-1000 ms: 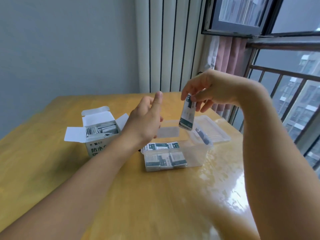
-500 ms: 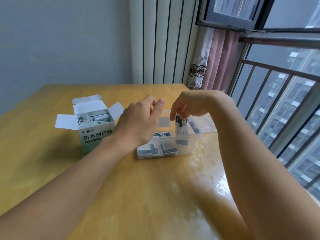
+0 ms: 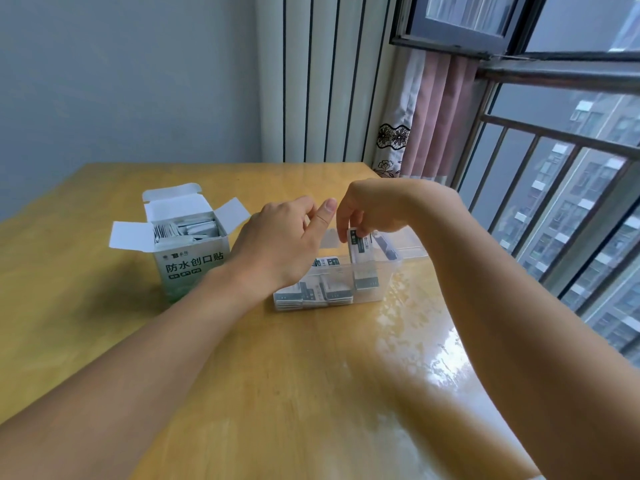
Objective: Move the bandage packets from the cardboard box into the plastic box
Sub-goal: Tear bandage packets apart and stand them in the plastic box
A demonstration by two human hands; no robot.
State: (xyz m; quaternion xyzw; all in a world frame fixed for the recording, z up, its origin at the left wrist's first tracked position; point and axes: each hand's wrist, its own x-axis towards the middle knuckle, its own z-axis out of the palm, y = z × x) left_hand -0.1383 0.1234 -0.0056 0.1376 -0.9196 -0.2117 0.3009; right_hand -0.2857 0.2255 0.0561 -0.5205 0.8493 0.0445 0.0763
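The open cardboard box (image 3: 188,268), white with green print, stands left of centre on the table and holds several bandage packets (image 3: 187,229). To its right sits the clear plastic box (image 3: 384,282), with stacked packets (image 3: 313,295) along its front left. My right hand (image 3: 372,211) pinches the top of an upright bandage packet (image 3: 362,261) standing inside the plastic box at its right end. My left hand (image 3: 282,242) hovers above the plastic box's left side, fingers loosely apart, with nothing in it.
The wooden table (image 3: 242,375) is glossy on the right. The plastic box's clear lid (image 3: 408,249) lies behind the box. A window with railings (image 3: 554,161) and a pink curtain (image 3: 433,116) line the right side.
My right hand has come down, lowering the packet from above the plastic box into its right end. My left hand has stayed over the box's left side.
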